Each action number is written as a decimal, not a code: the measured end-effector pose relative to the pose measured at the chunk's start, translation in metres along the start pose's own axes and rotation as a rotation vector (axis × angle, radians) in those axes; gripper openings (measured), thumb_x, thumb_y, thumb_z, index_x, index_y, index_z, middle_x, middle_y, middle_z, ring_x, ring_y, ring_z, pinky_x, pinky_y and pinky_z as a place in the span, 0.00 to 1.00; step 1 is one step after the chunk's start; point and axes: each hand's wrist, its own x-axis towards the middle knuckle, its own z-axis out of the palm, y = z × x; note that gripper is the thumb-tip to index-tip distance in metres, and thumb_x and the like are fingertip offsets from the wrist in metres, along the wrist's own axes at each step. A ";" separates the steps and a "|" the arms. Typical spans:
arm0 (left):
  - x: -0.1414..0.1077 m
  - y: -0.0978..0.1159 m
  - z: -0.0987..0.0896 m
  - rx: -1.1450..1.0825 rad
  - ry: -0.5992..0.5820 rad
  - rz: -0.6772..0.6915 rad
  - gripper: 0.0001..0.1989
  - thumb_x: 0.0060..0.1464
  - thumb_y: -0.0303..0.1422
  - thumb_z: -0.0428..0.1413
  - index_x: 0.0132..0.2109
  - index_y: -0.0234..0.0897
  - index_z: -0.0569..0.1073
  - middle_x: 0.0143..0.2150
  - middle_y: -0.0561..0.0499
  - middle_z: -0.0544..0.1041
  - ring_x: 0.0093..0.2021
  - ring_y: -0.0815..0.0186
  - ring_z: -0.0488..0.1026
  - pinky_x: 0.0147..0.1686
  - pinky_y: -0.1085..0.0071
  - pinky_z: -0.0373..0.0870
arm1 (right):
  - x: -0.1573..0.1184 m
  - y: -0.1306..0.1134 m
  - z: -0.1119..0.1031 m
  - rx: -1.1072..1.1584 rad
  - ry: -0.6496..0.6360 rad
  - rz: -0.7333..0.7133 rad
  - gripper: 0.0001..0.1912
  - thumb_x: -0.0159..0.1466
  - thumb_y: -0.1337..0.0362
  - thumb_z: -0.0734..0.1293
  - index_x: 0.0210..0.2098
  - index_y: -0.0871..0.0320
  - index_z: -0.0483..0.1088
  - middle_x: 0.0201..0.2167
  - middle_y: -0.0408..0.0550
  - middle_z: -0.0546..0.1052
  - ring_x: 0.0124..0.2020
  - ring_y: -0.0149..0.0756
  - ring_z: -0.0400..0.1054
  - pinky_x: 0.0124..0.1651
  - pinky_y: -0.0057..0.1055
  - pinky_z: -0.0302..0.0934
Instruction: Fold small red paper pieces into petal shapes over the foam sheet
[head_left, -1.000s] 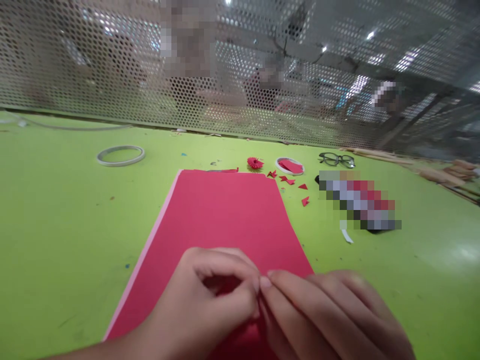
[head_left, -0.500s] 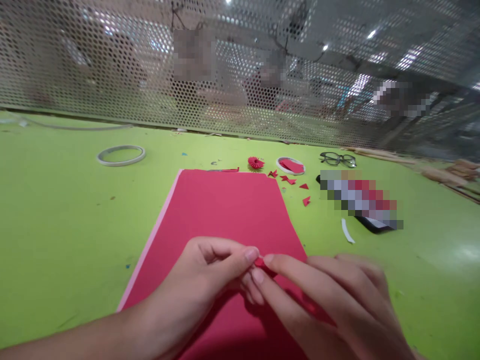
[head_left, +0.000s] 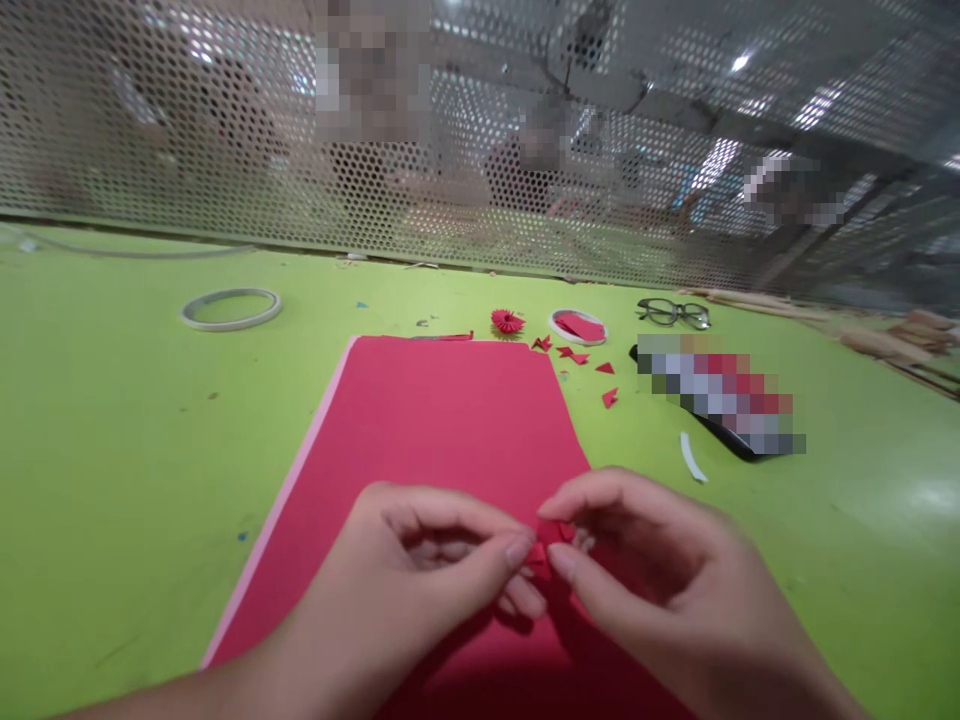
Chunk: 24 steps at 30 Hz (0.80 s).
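My left hand (head_left: 442, 560) pinches a small folded red paper piece (head_left: 537, 556) between thumb and forefinger. Close beside it, my right hand (head_left: 660, 570) has thumb and forefinger closed around the red folded paper too, part of it showing at its fingertips. Whether this is one piece or two joined ones I cannot tell, as the fingers cover much of it. Both hands are above a stack of red paper sheets (head_left: 450, 420). Past the sheets' far edge stand a pleated red paper ring (head_left: 508, 321) and several small folded red pieces (head_left: 574, 355).
A roll of tape (head_left: 231, 310) lies at the left, and another ring (head_left: 553, 330) holds red paper pieces. Glasses (head_left: 673, 313), a dark-edged, blurred-out flat object (head_left: 720, 400) and a white strip (head_left: 692, 458) are at the right. A perforated metal panel (head_left: 300, 190) rises behind, people beyond it.
My right hand has turned and lifted its fingers, so more of the red folded paper shows between the hands. My left hand has shifted slightly; the view has moved a little.
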 end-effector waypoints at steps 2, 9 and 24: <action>0.000 0.002 0.001 -0.027 0.005 -0.027 0.05 0.41 0.24 0.68 0.22 0.35 0.83 0.18 0.53 0.83 0.22 0.70 0.78 0.27 0.80 0.74 | -0.001 -0.001 -0.001 0.008 -0.015 -0.004 0.08 0.53 0.73 0.68 0.28 0.54 0.76 0.22 0.40 0.79 0.24 0.30 0.76 0.28 0.19 0.72; 0.001 0.002 -0.001 -0.052 -0.104 -0.110 0.06 0.39 0.21 0.70 0.22 0.33 0.82 0.18 0.52 0.83 0.21 0.71 0.78 0.26 0.82 0.73 | 0.000 0.000 -0.002 -0.073 -0.028 -0.156 0.09 0.53 0.74 0.65 0.27 0.54 0.74 0.22 0.39 0.78 0.23 0.29 0.74 0.27 0.21 0.71; -0.002 -0.004 -0.002 -0.061 -0.094 -0.094 0.11 0.38 0.17 0.68 0.20 0.35 0.79 0.17 0.56 0.81 0.21 0.73 0.76 0.25 0.83 0.70 | 0.000 0.004 -0.002 -0.101 -0.095 -0.117 0.11 0.54 0.74 0.65 0.33 0.54 0.76 0.22 0.42 0.80 0.22 0.33 0.77 0.26 0.21 0.74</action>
